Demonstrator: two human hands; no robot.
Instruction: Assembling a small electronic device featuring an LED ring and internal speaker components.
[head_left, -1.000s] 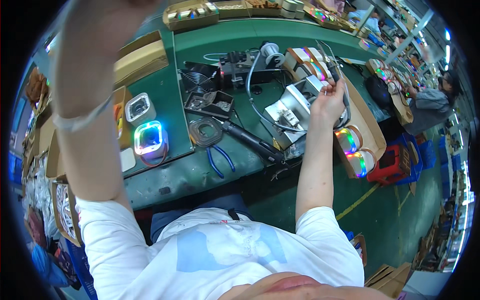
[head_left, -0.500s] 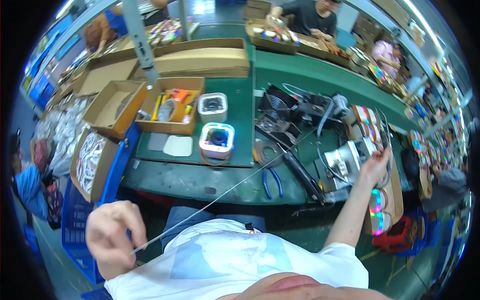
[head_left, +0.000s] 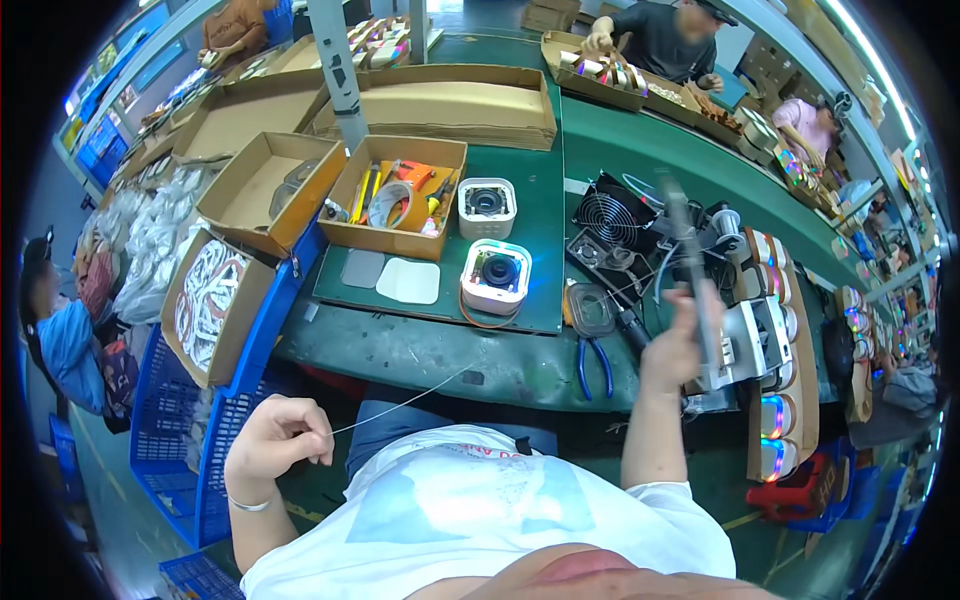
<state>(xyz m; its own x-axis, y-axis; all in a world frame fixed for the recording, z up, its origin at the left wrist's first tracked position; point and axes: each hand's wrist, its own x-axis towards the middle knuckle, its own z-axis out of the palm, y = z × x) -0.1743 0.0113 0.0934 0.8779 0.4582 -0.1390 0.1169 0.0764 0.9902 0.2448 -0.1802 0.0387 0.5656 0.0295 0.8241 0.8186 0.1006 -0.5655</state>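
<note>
Near the lower left, my left hand (head_left: 278,450) is closed in a pinch on a thin silvery wire (head_left: 400,402), whose loose end reaches toward the bench's front edge. My right hand (head_left: 672,345), smeared by motion, grips a long, thin grey tool (head_left: 690,255). It stands upright over the right side of the bench, too blurred for me to name its kind. Just right of that hand is a white box-shaped device (head_left: 750,340). Blue-handled pliers (head_left: 594,368) lie left of my right hand, beside a dark rod-like handle (head_left: 632,328).
Two white square housings with round centres, one lit (head_left: 497,278), one unlit (head_left: 487,208), stand mid-bench. A cardboard tool box (head_left: 345,237) is behind. Further right are a black fan (head_left: 608,220), a wire spool (head_left: 724,222) and a carton of lit units (head_left: 808,390). Co-workers sit beyond.
The wire stretched across the bench before; now only a short length trails from my left hand. My right hand swung left with the grey tool. The view has shifted slightly.
</note>
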